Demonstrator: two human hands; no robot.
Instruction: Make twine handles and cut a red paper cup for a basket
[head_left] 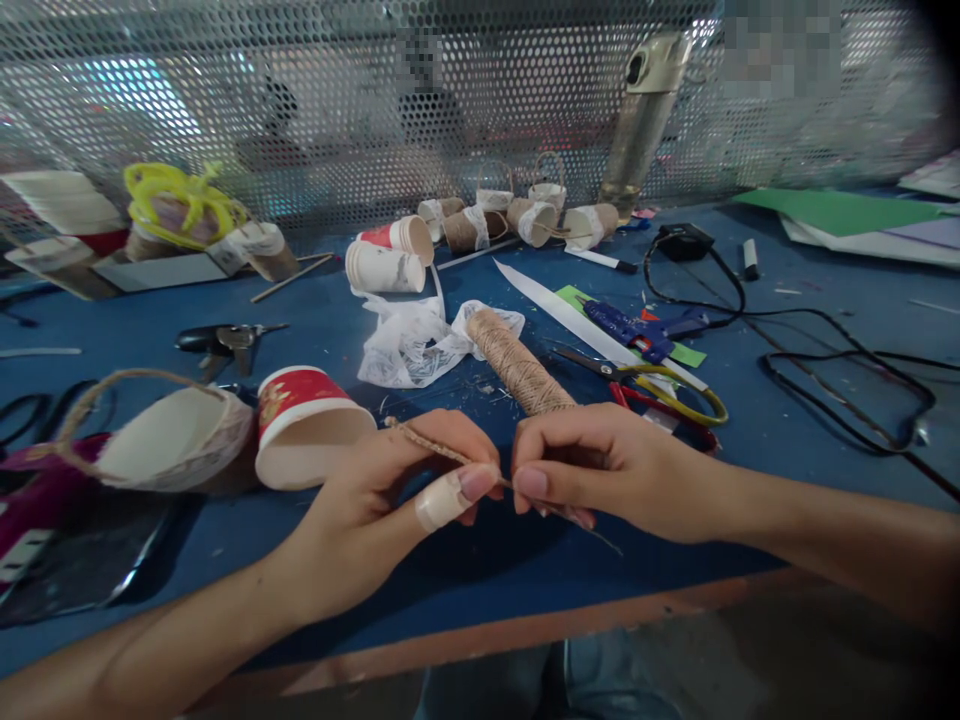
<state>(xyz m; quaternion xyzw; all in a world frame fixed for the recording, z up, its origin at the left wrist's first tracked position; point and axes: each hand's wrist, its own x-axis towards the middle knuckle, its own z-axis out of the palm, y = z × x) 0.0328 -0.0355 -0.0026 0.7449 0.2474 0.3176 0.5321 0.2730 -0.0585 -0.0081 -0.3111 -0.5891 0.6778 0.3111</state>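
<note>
Pinching brown cord (433, 444): left hand (379, 500), right hand (637, 475); twine spool (517, 362) beyond.

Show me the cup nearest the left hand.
The red cup with gold patterning, beside the left hand. The cup with the looped handle is farther left; the other cups are farther back.

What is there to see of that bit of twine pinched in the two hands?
The twine is brown and fibrous, like jute. A thicker stretch, apparently twisted or braided, lies along the left hand; thinner strands trail past the right hand. Fingers and thumbs pinch it near its middle, over the blue table.
</note>
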